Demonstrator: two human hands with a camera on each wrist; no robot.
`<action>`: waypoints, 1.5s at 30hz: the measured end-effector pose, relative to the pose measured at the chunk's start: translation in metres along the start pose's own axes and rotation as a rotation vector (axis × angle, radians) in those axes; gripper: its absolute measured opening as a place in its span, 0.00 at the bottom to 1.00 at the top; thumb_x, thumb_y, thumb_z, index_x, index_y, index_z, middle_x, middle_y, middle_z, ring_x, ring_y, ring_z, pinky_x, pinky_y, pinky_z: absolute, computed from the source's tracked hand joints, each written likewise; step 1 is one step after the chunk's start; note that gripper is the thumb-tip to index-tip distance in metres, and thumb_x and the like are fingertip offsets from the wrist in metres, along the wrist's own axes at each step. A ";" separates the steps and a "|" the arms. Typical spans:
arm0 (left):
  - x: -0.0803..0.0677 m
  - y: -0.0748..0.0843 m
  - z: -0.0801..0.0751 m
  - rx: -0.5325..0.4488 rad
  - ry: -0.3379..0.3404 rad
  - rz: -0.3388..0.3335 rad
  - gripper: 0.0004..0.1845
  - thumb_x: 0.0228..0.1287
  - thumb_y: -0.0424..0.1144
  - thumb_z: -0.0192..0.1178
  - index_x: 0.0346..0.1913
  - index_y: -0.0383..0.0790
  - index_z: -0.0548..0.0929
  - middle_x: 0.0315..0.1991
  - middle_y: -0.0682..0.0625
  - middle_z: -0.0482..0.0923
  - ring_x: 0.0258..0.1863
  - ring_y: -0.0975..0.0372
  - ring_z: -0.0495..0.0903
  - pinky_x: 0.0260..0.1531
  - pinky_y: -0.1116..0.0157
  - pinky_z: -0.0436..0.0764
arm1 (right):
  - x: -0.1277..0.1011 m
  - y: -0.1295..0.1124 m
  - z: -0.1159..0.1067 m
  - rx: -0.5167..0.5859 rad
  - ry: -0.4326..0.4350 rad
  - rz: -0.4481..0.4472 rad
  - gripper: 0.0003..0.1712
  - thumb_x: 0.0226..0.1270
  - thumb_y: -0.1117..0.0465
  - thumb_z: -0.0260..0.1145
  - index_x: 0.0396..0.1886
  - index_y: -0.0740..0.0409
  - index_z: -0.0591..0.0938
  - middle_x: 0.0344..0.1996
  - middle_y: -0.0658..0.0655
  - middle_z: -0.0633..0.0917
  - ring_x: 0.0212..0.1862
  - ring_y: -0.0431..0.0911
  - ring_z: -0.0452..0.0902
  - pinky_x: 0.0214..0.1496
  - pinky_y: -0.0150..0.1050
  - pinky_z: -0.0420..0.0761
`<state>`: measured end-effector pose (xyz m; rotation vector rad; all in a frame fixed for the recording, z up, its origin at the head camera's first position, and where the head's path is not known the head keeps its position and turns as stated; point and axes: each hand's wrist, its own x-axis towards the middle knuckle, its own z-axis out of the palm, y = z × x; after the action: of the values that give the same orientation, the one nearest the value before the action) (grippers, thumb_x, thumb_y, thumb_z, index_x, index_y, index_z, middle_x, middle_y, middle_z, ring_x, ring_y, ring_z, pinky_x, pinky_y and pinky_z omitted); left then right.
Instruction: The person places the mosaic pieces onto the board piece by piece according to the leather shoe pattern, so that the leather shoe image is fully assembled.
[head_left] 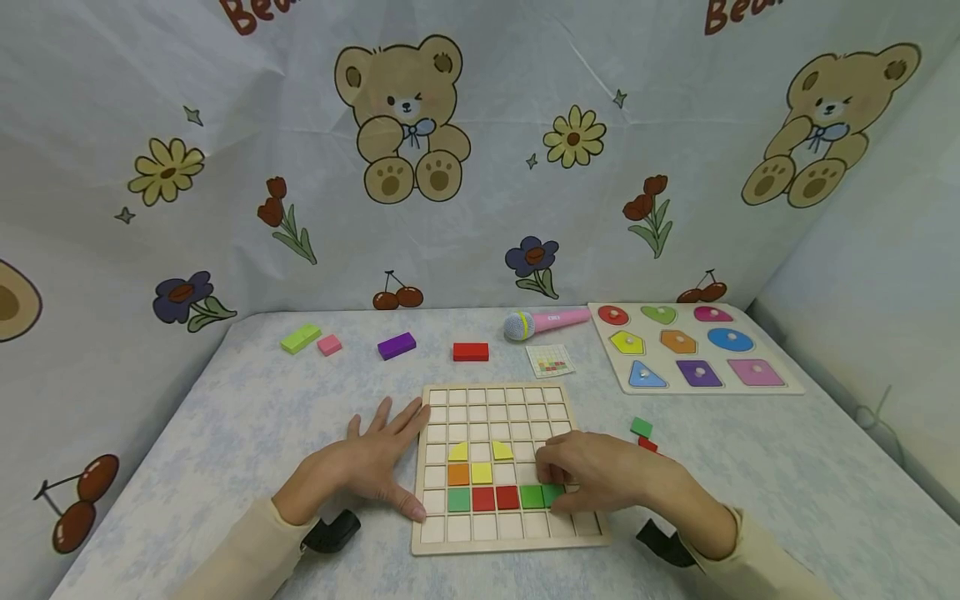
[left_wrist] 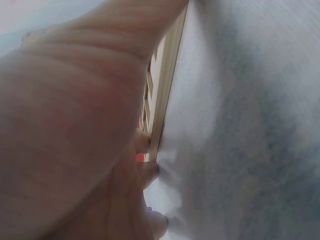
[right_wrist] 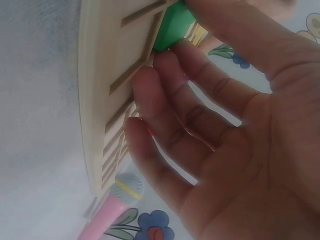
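Observation:
A wooden grid board [head_left: 512,528] lies on the table, with colored tiles in some of its cells. My left hand [head_left: 375,461] spreads its fingers along the board's left edge, thumb near the lower corner. Over the right part of the grid, my right hand [head_left: 600,468] pinches a green square tile [right_wrist: 172,25] between thumb and fingertips, low in its cell. To its left in the same row are another green tile [head_left: 532,497], two red tiles [head_left: 483,499] and a darker green tile [head_left: 458,500]. Above sit orange [head_left: 457,475] and yellow tiles [head_left: 481,473], plus two yellow quarter-round pieces [head_left: 502,452].
Loose green [head_left: 641,427] and red tiles [head_left: 647,445] lie right of the board. Behind it are a pattern card [head_left: 551,361], a pink toy microphone [head_left: 546,322], and red [head_left: 471,352], purple [head_left: 397,346], pink [head_left: 329,344] and green blocks [head_left: 301,338]. A shape puzzle [head_left: 652,346] stands back right.

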<state>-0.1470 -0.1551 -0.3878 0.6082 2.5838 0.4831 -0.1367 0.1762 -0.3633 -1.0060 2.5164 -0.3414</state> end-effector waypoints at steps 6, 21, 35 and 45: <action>0.000 -0.001 0.000 0.011 -0.003 0.009 0.75 0.39 0.70 0.75 0.82 0.44 0.40 0.83 0.46 0.31 0.79 0.38 0.29 0.64 0.24 0.38 | -0.002 0.001 0.000 0.013 -0.001 0.014 0.13 0.58 0.51 0.77 0.34 0.42 0.79 0.28 0.40 0.76 0.33 0.33 0.70 0.38 0.29 0.73; 0.002 -0.003 0.001 0.010 -0.004 -0.004 0.75 0.37 0.72 0.75 0.82 0.46 0.40 0.83 0.47 0.31 0.79 0.38 0.28 0.64 0.24 0.37 | -0.001 0.002 -0.001 0.028 0.007 -0.011 0.11 0.60 0.54 0.76 0.35 0.43 0.80 0.29 0.39 0.77 0.33 0.34 0.73 0.38 0.28 0.75; 0.003 -0.003 0.000 0.021 -0.012 0.000 0.75 0.38 0.72 0.74 0.82 0.46 0.40 0.83 0.46 0.31 0.79 0.38 0.28 0.64 0.24 0.37 | -0.004 0.014 -0.009 0.079 0.021 0.043 0.09 0.62 0.52 0.74 0.39 0.42 0.82 0.31 0.41 0.79 0.36 0.38 0.74 0.40 0.31 0.75; 0.003 -0.004 0.002 0.019 -0.008 -0.002 0.75 0.38 0.72 0.75 0.82 0.45 0.40 0.83 0.46 0.31 0.79 0.38 0.28 0.64 0.24 0.37 | -0.010 0.040 -0.023 0.119 0.077 0.050 0.12 0.61 0.54 0.75 0.42 0.47 0.83 0.35 0.43 0.82 0.39 0.40 0.77 0.43 0.36 0.79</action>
<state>-0.1502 -0.1563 -0.3918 0.6122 2.5835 0.4553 -0.1641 0.2136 -0.3549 -0.8980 2.5510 -0.5175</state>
